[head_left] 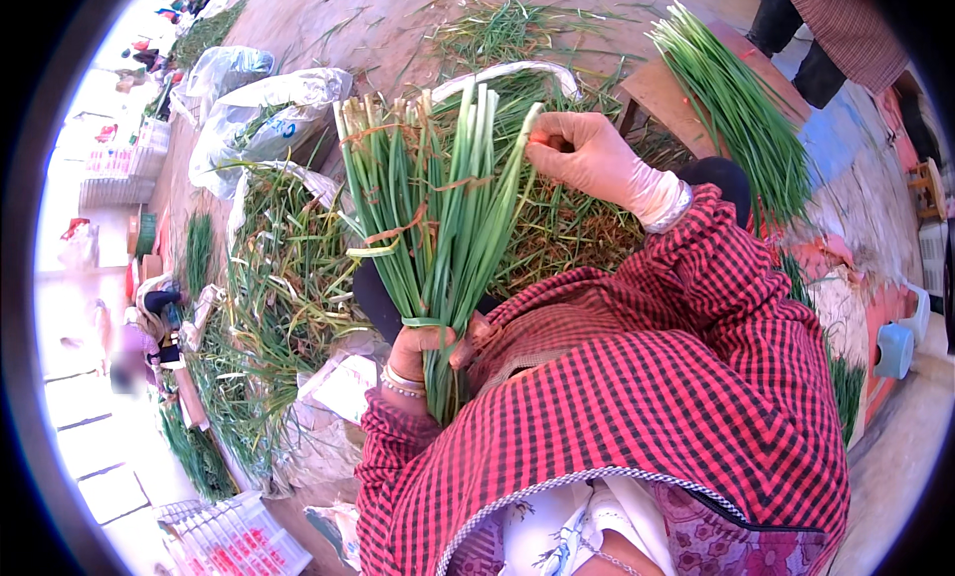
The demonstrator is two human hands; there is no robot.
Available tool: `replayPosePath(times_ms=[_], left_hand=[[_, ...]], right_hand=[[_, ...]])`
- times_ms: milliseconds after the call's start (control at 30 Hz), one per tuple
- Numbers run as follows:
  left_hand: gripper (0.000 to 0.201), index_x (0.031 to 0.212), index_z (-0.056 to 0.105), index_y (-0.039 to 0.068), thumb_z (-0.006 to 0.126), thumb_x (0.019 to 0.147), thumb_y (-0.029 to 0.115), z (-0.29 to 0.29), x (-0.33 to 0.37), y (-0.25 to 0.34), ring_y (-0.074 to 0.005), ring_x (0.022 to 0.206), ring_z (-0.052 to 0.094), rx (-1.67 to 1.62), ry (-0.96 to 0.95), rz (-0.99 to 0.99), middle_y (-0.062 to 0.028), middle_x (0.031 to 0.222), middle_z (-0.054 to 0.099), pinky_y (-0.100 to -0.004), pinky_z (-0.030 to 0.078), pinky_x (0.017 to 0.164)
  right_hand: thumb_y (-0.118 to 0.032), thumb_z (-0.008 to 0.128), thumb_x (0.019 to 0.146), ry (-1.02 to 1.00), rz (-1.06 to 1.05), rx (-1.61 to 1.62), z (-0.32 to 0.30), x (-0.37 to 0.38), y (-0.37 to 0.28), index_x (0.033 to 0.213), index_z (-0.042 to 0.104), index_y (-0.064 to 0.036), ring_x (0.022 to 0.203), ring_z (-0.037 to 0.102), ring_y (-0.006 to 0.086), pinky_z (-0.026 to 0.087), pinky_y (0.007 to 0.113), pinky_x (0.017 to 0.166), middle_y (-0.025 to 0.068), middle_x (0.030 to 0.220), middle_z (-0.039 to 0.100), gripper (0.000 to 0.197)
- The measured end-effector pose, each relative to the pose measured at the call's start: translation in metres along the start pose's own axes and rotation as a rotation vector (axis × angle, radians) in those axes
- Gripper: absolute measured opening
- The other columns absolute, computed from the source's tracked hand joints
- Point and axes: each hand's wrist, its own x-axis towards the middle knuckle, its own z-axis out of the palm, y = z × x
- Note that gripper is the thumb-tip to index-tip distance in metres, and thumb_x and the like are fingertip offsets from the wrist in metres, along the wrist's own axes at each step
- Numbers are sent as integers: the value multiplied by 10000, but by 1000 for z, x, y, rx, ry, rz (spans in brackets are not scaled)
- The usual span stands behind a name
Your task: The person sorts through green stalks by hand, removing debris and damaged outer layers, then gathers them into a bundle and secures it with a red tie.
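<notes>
My left hand (418,355) is wrapped round the leafy lower part of a bunch of garlic chives (450,243), held upright in front of me. The white stem ends point away; brown, withered leaves cling to some stalks on the left side. At the upper right of the bunch, my right hand (605,168), in a thin pale glove, has its fingers closed by the white end of one outer stalk that leans out from the others. Something orange shows at its fingertips.
Leaf scraps (284,268) cover the ground in front and left. Clean chives (731,108) lie on a low wooden board (647,84) at far right, near a standing person (846,24). Plastic bags (269,118) stand far left. A blue container (895,349) is at right.
</notes>
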Motion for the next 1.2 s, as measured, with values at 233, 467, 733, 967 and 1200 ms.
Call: replayPosePath(times_ms=[233, 467, 733, 967, 1200], left_hand=[[473, 1050, 589, -134, 701, 743, 208, -5, -17, 13, -156, 515, 575, 113, 37, 31, -186, 866, 667, -260, 454, 458], [373, 1091, 624, -40, 713, 768, 124, -6, -11, 5, -153, 605, 588, 265, 149, 10, -173, 967, 689, -259, 477, 545], [322, 1079, 591, -24, 675, 769, -42, 19, -4, 4, -170, 629, 583, 394, 201, -71, -109, 899, 653, -281, 477, 562], [533, 1211, 554, -47, 582, 680, -8, 14, -4, -2, -178, 648, 596, 363, 242, -50, -185, 1035, 671, -287, 497, 606], [581, 1246, 558, -52, 594, 671, 19, 14, 9, 0, -179, 698, 613, 335, 290, 45, -209, 1136, 653, -284, 513, 672]], right_hand=[[-332, 610, 848, 392, -132, -748, -58, 20, 33, 886, 654, -105, 699, 665, 242, 529, 358, 683, 103, 743, 672, 234], [-251, 700, 882, 270, -153, -528, -47, 26, 13, 1296, 565, -121, 682, 589, 84, 492, 261, 610, 27, 899, 652, 454], [-338, 670, 859, -296, -33, -351, 44, 29, -14, 1207, 604, -47, 761, 671, 225, 523, 367, 698, 86, 761, 649, 458], [-222, 549, 979, -248, 189, 127, 18, 14, -15, 992, 629, -8, 384, 467, 71, 371, 204, 378, 2, 535, 557, 228], [-236, 541, 978, 23, 7, 541, -3, 9, 0, 921, 625, -41, 514, 600, 126, 459, 235, 458, 76, 687, 676, 220]])
